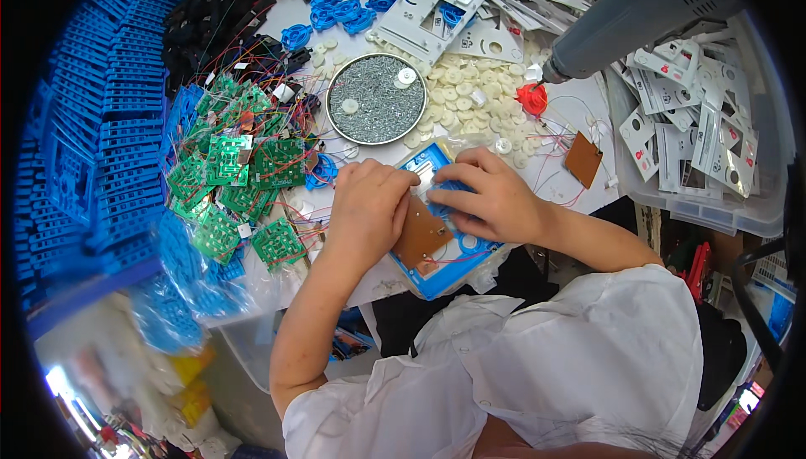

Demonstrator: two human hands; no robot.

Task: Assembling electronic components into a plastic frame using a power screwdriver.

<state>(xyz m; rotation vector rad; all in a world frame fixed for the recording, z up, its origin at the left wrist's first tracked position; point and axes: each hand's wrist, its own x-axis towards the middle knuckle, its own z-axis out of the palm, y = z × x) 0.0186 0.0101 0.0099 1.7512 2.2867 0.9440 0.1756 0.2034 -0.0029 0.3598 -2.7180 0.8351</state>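
Note:
In front of me on the table's near edge lies a blue plastic housing [432, 284], slightly tilted, with a brown circuit board [422, 239] inside it. My left hand [367, 207] grips the housing's left side, its fingers curled over the edge beside the board. Above the housing's right half, the bent fingers of my right hand [497, 199] close on a blue plastic ring part [451, 194]. My fingers cover much of that part, so whether it is seated in the housing cannot be seen.
A round tin of small screws [376, 106] stands beyond my hands, among white plastic discs [457, 94]. Wired green circuit boards [228, 159] pile up at left, near stacked blue housings [130, 148]. A grey power screwdriver [630, 18] hangs at upper right, above a bin of white panels [705, 123].

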